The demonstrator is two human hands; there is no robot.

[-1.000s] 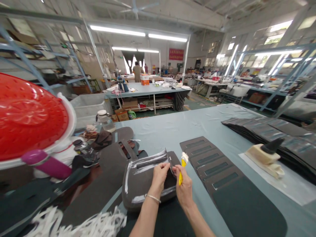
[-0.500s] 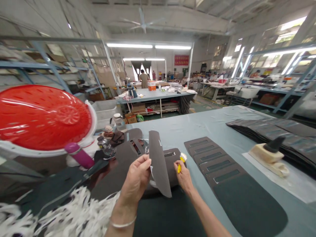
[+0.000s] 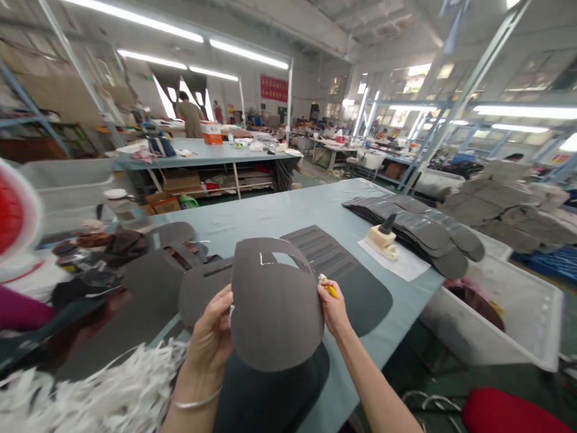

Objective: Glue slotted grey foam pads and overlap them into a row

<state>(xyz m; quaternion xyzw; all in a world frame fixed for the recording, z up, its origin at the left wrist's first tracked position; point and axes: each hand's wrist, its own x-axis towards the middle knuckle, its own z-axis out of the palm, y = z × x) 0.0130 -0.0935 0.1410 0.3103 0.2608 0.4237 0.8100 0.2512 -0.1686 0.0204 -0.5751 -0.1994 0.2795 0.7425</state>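
My left hand (image 3: 213,325) pinches the left edge of a grey curved panel (image 3: 276,319) with a slot near its top. The panel is held up facing me, above the table. My right hand (image 3: 334,308) grips a small yellow-handled brush (image 3: 331,291) with white-smeared bristles, and its fingers are at the panel's right edge. White marks show beside the slot. Below lies a dark panel (image 3: 265,394). Another grey slotted panel (image 3: 201,282) lies behind my left hand, and a multi-slot panel (image 3: 347,282) rests beyond the brush.
A cream container with a black nozzle (image 3: 383,236) stands on a white sheet (image 3: 412,264). Behind it are stacked dark panels (image 3: 433,231). White strips (image 3: 103,391) pile up at lower left. A white bin (image 3: 518,313) stands right of the blue table (image 3: 234,213).
My view has swung right. The grey panel has turned from nearly edge-on to facing me, and my right hand has come to its right edge, still holding the brush.
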